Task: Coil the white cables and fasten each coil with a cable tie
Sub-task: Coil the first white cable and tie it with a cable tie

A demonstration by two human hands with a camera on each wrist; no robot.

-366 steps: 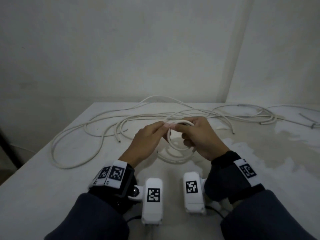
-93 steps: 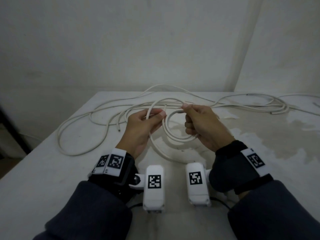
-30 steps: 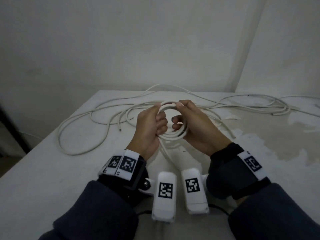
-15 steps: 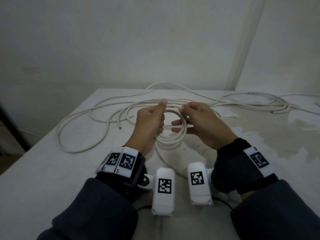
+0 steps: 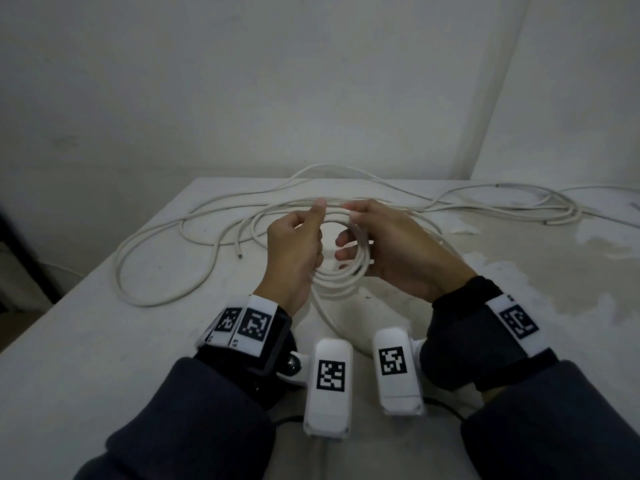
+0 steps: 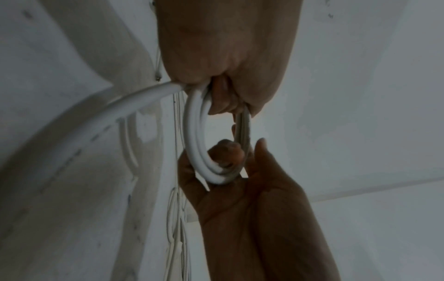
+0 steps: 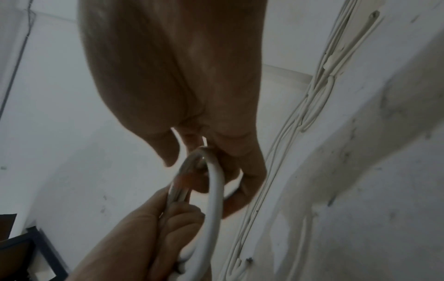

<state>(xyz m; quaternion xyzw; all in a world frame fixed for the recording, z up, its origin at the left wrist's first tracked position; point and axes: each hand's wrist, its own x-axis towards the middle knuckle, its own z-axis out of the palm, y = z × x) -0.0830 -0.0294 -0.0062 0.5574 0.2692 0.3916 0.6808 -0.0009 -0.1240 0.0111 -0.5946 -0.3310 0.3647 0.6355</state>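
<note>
A small coil of white cable (image 5: 341, 273) is held upright over the table between both hands. My left hand (image 5: 311, 233) grips the coil's left side with curled fingers, thumb raised. My right hand (image 5: 349, 237) holds the right side, with its fingers hooked through the ring. In the left wrist view the coil (image 6: 192, 133) hangs from the left hand, and the right hand's fingers (image 6: 225, 157) curl through its far end. The right wrist view shows the coil (image 7: 213, 190) between both hands. The cable's uncoiled tail (image 5: 329, 317) trails on the table towards me. I can make out no cable tie.
More loose white cable (image 5: 156, 258) sprawls over the left and back of the white table (image 5: 104, 358), with a cut end (image 5: 239, 254) near the left hand. Another bundle of cables (image 5: 519, 209) lies at the back right. Walls stand close behind the table.
Over the last second the hands, closed tight together on the coil, have eased slightly apart. The right fingers now reach through the ring and the left thumb is raised.
</note>
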